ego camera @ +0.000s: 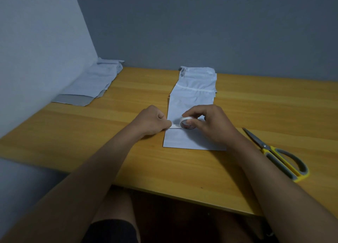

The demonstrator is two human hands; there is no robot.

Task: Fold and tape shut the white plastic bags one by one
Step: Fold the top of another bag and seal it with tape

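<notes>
Wooden table [146, 166]. Yellow-handled scissors [278, 153] at 3 o'clock of hands, blades closed, lying flat, apart from the work. Stack of white bags [95, 85] at 10 o'clock against wall. Taped bags [196, 83] at 12 o'clock. Folded white bag [184, 138] flat at centre, under both hands. Left hand [152, 120]: fingers curled, pinching free end of tape strip [174, 126]. Right hand [210, 122]: fingertips and thumb gripping tape roll [186, 123], standing on edge over bag.

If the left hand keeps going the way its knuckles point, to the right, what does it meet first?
Probably the tape roll in the right hand; the left hand pinches the tape's free end just beside it.
</notes>
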